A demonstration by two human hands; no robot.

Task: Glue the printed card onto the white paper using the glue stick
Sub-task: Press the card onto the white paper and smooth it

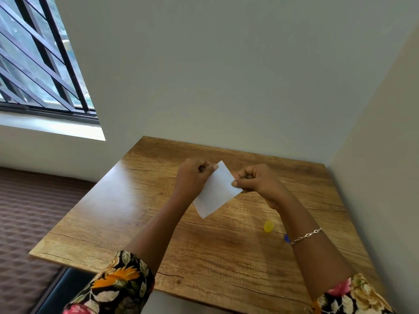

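A small white sheet point(216, 191) is held up above the wooden table point(204, 245), tilted like a diamond. I cannot tell whether it is the white paper or the blank back of the printed card. My left hand point(192, 175) pinches its upper left edge. My right hand point(256, 180) pinches its right edge. A yellow cap point(269, 226) lies on the table under my right forearm. Beside it a blue piece point(287, 238), probably the glue stick, is mostly hidden behind my right wrist.
The table stands in a corner, with a wall along its far edge and another along its right side. A barred window point(40, 64) is at upper left. A brown textured surface point(34, 211) lies left of the table.
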